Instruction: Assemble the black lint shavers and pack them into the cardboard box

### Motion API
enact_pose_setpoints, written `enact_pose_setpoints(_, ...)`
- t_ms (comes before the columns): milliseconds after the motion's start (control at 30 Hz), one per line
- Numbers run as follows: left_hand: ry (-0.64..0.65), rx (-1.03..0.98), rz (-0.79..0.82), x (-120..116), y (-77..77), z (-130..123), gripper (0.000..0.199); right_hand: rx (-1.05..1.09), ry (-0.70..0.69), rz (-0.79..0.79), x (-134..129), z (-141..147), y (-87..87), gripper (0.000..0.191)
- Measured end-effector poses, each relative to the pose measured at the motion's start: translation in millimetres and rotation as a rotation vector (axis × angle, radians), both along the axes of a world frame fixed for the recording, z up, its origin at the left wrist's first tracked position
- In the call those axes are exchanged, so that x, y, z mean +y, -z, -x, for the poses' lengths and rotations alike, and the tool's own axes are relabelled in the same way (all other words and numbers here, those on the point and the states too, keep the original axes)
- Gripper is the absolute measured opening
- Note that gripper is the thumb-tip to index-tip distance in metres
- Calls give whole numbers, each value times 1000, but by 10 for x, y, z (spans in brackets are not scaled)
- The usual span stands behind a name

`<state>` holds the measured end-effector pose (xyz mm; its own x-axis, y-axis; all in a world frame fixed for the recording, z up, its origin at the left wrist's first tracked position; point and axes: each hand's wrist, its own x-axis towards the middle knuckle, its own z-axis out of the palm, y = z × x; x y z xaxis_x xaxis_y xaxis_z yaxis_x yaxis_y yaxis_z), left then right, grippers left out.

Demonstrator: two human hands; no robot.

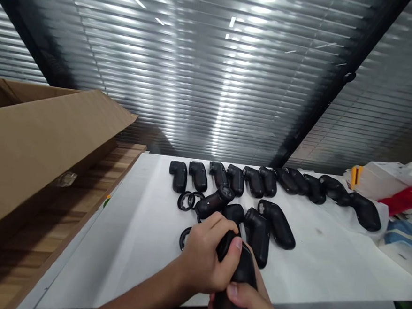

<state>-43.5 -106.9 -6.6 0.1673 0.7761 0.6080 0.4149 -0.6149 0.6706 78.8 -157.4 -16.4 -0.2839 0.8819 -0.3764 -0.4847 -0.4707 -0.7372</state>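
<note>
A black, elbow-shaped handheld device point(246, 269) is between my hands, above the front edge of the white table. My left hand point(208, 256) is closed around its upper end, thumb and fingers pressed on the round part. Lower down, my right hand point(252, 301) wraps the body, its thumb across the front. Just beyond lie similar black devices, one with a round ring-shaped end point(212, 203), another standing bent point(258, 236) and a third lying at a slant point(279, 225). Beside them are loose black rings point(184, 201), one partly hidden behind my left hand.
Along the back of the white table point(114, 251) runs a row of several black devices point(200, 176). A big cardboard box point(45, 134) stands at left on a wooden surface. Plastic bags and a red package point(405, 199) crowd the right end. Blinds point(197, 78) hang behind.
</note>
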Motion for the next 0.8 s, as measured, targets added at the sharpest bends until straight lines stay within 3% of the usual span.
enact_pose_setpoints(100,-15,39,50,64,-49,-1,19,24,-15,-8,98,-24,-1,96)
enact_pose_setpoints(267,-30,55,57,212,-161,2,20,38,87,44,202,10,-55,95)
enact_pose_setpoints(333,-40,-4,43,305,-198,20,17,55,112,33,248,54,-51,82)
enact_pose_setpoints(433,-123,-93,62,442,-235,70,21,117,164,29,311,120,-13,42)
enact_pose_setpoints(500,-136,-100,75,507,-244,108,26,149,155,56,348,142,2,30)
enact_pose_setpoints(667,195,-317,316,592,-283,188,34,227,130,-26,448,95,-28,39)
enact_pose_setpoints(800,438,-479,568,688,-449,304,43,253,108,-41,519,22,-18,43)
